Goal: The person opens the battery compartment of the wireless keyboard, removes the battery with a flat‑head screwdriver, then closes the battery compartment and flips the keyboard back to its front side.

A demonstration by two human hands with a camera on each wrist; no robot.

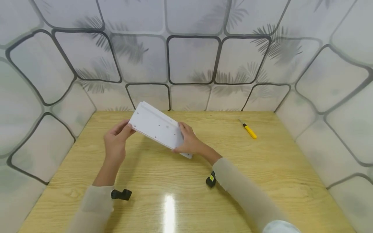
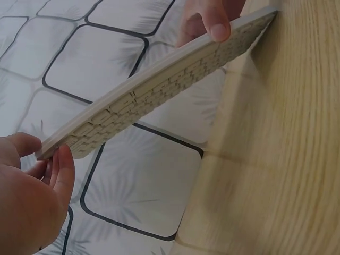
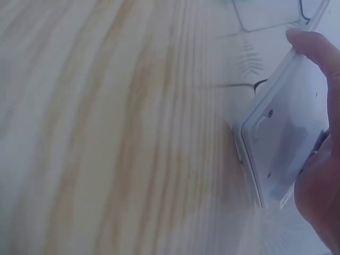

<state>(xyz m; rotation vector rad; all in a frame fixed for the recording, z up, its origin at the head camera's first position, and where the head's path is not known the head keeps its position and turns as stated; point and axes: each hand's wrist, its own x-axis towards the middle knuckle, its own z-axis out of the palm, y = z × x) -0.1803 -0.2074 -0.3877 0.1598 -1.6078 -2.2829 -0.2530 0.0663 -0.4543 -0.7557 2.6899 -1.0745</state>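
Note:
A thin white keyboard [image 1: 158, 126] is held tilted above the table, its underside with small screws facing me. The left wrist view shows the key side of the keyboard [image 2: 159, 85]. My left hand [image 1: 115, 139] pinches its left corner between thumb and fingers. Near the other end, my right hand [image 1: 188, 139] grips it across its width, with the thumb on the lower edge. In the right wrist view, the end of the keyboard [image 3: 281, 143] shows beside the palm. Whether its lower right corner touches the table, I cannot tell.
A screwdriver [image 1: 249, 130] with a yellow handle lies on the wooden table [image 1: 276, 181], to the right of the keyboard. Patterned panels [image 1: 192, 61] stand at the back and both sides. A black wrist camera [image 1: 121, 194] sticks out from the left sleeve.

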